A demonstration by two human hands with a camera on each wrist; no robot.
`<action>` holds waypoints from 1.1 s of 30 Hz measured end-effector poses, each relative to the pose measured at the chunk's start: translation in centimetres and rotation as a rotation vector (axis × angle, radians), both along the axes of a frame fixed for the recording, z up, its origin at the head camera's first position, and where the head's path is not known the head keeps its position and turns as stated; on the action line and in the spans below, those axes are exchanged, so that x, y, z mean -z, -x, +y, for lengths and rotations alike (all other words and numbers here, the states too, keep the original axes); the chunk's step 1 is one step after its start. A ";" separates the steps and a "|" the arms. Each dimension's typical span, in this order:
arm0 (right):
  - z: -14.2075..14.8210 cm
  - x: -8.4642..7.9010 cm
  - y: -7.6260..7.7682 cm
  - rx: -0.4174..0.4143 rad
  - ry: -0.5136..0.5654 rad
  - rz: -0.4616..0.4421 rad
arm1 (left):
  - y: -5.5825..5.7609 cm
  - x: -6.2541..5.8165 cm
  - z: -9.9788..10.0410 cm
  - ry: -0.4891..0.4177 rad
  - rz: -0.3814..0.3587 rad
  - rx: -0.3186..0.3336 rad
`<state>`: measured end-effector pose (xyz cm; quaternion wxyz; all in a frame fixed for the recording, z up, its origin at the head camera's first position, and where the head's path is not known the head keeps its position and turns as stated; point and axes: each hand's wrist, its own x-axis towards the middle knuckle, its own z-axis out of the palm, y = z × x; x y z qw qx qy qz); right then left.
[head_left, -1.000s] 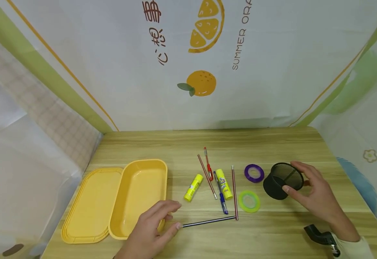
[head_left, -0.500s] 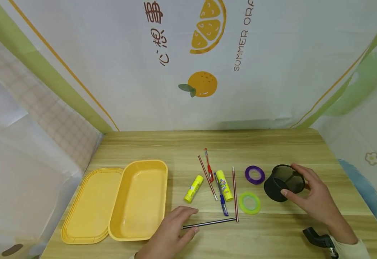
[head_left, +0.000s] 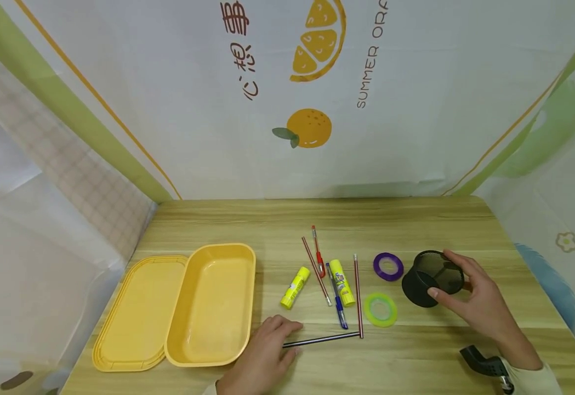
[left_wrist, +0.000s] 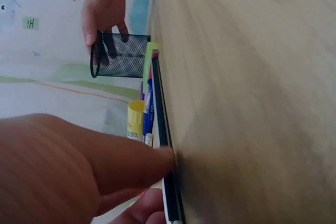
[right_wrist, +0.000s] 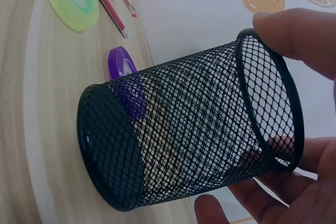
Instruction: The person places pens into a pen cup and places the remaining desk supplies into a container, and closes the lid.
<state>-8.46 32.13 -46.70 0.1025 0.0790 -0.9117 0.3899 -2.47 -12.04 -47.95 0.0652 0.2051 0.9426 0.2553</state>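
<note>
My right hand [head_left: 479, 307] grips a black mesh pen holder [right_wrist: 184, 124] by its rim, thumb on one side and fingers on the other. The holder is tilted, its mouth toward the palm. My left hand [head_left: 265, 351] is low at the left end of a dark striped pencil [head_left: 322, 339] lying on the table. In the left wrist view the thumb [left_wrist: 142, 161] overlaps this pencil, with other fingers [left_wrist: 144, 203] on its far side. In the head view a gap shows between index finger and pencil. The pencil's right end meets a red striped pencil [head_left: 358, 296].
A yellow box [head_left: 250, 274] and its lid [head_left: 139, 312] lie at left. Mid-table are two glue sticks [head_left: 294, 288], a blue pen [head_left: 339, 302], a red pen [head_left: 319, 258] and another red pencil [head_left: 312, 255]. Purple tape [head_left: 377, 266] and green tape [head_left: 392, 314] lie near the holder.
My left hand has moved right from beside the yellow box to the dark pencil's left end, its thumb and fingers now straddling the pencil. My right hand keeps holding the pen holder, barely moved.
</note>
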 end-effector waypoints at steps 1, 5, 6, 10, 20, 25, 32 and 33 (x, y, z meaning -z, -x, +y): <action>0.0 0.0 0.0 -0.002 0.003 -0.002 | 0.0 0.1 0.0 0.005 0.007 -0.005; 0.0 0.1 0.0 -0.004 0.010 -0.020 | 0.2 0.3 -0.2 0.009 0.020 -0.005; 0.0 0.1 0.0 -0.005 0.010 -0.023 | 0.3 0.4 -0.2 0.006 0.022 0.002; 0.0 0.2 0.1 -0.002 0.008 -0.026 | 0.3 0.4 -0.3 0.000 0.034 0.037; -0.1 0.2 0.0 -0.008 0.022 -0.027 | 0.1 0.3 -0.1 0.055 0.096 0.062; -0.1 0.3 -0.1 0.000 0.024 -0.035 | 0.0 0.1 -0.2 0.068 0.109 0.076; 0.0 0.4 0.0 0.002 0.025 -0.032 | 0.0 -0.2 -0.2 0.030 0.060 0.063; 0.0 0.4 0.0 0.003 0.025 -0.033 | 0.0 -0.2 -0.2 0.018 0.055 0.063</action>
